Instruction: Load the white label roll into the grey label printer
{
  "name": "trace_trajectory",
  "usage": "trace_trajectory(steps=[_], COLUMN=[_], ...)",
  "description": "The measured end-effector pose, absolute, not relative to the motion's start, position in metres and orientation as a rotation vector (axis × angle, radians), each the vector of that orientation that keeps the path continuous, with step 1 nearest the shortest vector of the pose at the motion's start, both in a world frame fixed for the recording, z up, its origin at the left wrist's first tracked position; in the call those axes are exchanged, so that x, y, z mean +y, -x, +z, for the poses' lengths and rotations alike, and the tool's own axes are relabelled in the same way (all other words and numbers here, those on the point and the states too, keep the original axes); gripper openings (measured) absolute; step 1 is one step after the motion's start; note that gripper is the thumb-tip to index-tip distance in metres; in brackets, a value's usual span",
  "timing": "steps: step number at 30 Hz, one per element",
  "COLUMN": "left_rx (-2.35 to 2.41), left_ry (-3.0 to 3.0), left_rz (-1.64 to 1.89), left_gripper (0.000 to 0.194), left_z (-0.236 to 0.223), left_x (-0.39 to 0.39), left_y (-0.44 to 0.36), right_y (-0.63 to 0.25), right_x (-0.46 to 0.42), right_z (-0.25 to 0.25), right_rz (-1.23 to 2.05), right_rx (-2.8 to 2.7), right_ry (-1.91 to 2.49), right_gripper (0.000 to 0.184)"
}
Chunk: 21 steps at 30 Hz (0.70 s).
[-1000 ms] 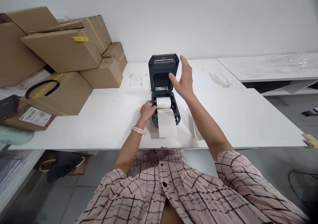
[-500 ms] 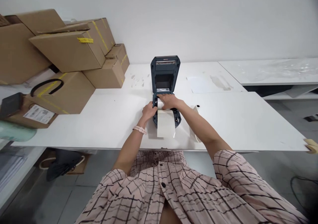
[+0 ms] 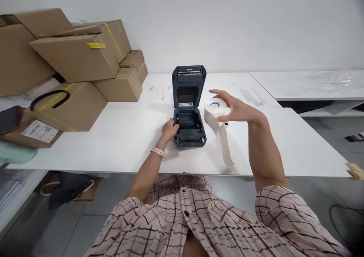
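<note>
A dark label printer (image 3: 190,142) stands on the table in front of me with its lid (image 3: 189,86) raised. Its roll bay shows no roll inside. My left hand (image 3: 170,129) is closed on the printer's left edge, thumb over the rim. To the right of the printer, my right hand (image 3: 231,107) grips a white label roll (image 3: 212,111) between thumb and fingers, with its core facing up. A length of label strip hangs from the roll. Just below it, a second narrow paper roll (image 3: 225,145) lies on the table, partly hidden at its upper end.
Cardboard boxes (image 3: 76,57) are piled on the table's left side, with a black looped strap (image 3: 51,93) on one. A white sheet-like patch lies behind my right hand. At the right, a shelf unit (image 3: 321,86) adjoins the white table (image 3: 136,147).
My right hand has lifted the label roll out of the printer and carried it to the right. My left hand stays on the printer's left edge.
</note>
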State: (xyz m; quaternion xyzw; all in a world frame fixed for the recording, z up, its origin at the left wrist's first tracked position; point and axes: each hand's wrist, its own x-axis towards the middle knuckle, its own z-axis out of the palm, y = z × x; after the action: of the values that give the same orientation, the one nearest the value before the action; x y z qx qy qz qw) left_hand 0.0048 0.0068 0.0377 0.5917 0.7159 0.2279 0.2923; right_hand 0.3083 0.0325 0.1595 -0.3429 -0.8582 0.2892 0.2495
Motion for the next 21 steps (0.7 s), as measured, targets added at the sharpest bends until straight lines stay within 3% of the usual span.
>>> trace_trajectory(steps=[5, 12, 15, 18, 21], left_rx=[1.900, 1.857, 1.848, 1.852, 1.864], left_ry=[-1.547, -1.523, -1.518, -1.528, -1.543], left_rz=[0.666, 0.755, 0.778, 0.764, 0.743], left_gripper=[0.043, 0.040, 0.041, 0.046, 0.046], left_z=[0.034, 0.029, 0.028, 0.027, 0.026], left_x=[0.007, 0.007, 0.008, 0.009, 0.010], left_y=[-0.005, -0.004, -0.004, -0.003, -0.003], right_y=[-0.347, -0.324, -0.319, -0.340, -0.379], right_x=[0.063, 0.117, 0.120, 0.109, 0.086], right_z=[0.114, 0.030, 0.021, 0.021, 0.014], right_rz=[0.834, 0.879, 0.854, 1.035, 1.213], right_rx=[-2.063, -1.886, -1.903, -1.799, -1.580], right_ry=[1.183, 1.254, 1.292, 1.314, 1.236], right_gripper=[0.103, 0.098, 0.096, 0.092, 0.076])
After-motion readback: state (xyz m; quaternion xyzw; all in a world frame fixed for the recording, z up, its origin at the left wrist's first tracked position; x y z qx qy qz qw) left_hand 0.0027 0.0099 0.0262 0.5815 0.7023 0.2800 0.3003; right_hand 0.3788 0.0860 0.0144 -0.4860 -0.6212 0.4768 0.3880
